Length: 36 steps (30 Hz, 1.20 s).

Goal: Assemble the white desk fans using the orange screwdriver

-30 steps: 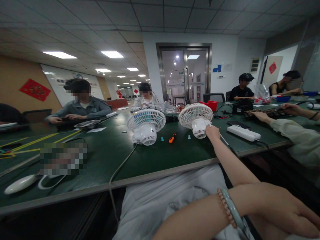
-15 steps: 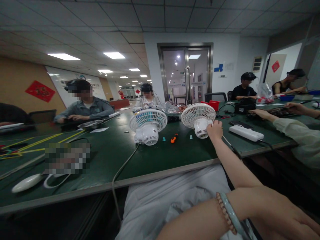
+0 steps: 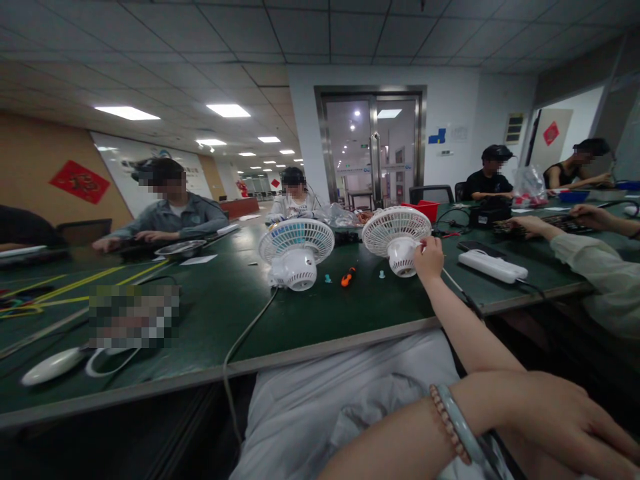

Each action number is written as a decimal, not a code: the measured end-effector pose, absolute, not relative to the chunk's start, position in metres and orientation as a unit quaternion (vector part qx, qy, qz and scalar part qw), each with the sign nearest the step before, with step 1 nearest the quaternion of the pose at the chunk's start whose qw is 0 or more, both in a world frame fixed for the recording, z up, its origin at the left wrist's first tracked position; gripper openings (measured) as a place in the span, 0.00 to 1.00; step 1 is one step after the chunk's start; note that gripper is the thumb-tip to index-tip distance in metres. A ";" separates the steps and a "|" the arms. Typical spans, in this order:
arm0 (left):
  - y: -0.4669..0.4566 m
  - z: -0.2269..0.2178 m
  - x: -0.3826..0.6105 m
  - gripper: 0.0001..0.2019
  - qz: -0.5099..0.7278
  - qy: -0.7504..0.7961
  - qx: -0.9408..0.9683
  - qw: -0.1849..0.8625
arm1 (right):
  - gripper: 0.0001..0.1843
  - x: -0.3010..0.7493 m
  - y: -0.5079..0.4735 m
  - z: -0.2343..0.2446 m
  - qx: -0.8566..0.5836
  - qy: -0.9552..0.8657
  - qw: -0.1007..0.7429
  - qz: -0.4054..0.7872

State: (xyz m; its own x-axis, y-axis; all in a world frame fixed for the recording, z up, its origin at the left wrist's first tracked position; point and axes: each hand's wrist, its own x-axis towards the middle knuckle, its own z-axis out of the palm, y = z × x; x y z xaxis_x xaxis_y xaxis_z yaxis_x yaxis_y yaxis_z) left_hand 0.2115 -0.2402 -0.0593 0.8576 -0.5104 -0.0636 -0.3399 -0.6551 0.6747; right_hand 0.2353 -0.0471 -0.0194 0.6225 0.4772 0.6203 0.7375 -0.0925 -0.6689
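A white power strip (image 3: 493,267) lies beside a flat dark object (image 3: 481,249), a red bin (image 3: 425,211) farther back.

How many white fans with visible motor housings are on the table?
2: left fan, left of the orange tool; right fan, at the right hand. Others may be hidden farther back.

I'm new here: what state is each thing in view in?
Left fan: tilted, facing away from the camera
Right fan: tilted, facing away, right hand at its side
Left fan's cord: hanging off the table
Orange-and-black tool: lying down
White power strip: cord attached
Glass doors: apparently shut
Ceiling lights: lit
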 end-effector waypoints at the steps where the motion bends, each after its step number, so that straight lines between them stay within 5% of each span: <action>1: -0.240 -0.058 0.209 0.13 -0.125 -0.230 0.899 0.352 | 0.13 0.235 -0.047 -0.020 -0.727 -0.420 0.528 -0.126; 7: -0.247 -0.034 0.204 0.10 -0.174 -0.262 0.825 0.470 | 0.12 0.236 -0.046 -0.021 -0.721 -0.427 0.529 -0.137; 12: -0.248 -0.034 0.198 0.11 -0.164 -0.264 0.831 0.461 | 0.12 0.237 -0.044 -0.022 -0.703 -0.433 0.547 -0.140; 19: -0.248 -0.019 0.149 0.10 -0.016 -0.193 0.958 0.210 | 0.10 0.241 -0.036 -0.028 -0.655 -0.454 0.582 -0.166; 25: -0.206 0.031 0.077 0.09 0.241 0.016 0.963 -0.123 | 0.10 0.233 -0.037 -0.027 -0.590 -0.537 0.559 -0.226; 31: -0.075 0.085 -0.021 0.18 0.505 0.347 0.755 -0.234 | 0.09 0.166 -0.036 0.014 -0.448 -0.716 0.462 -0.271; 36: -0.009 0.045 -0.081 0.27 0.460 0.503 0.691 -0.240 | 0.13 0.087 -0.018 0.036 -0.405 -0.753 0.478 -0.202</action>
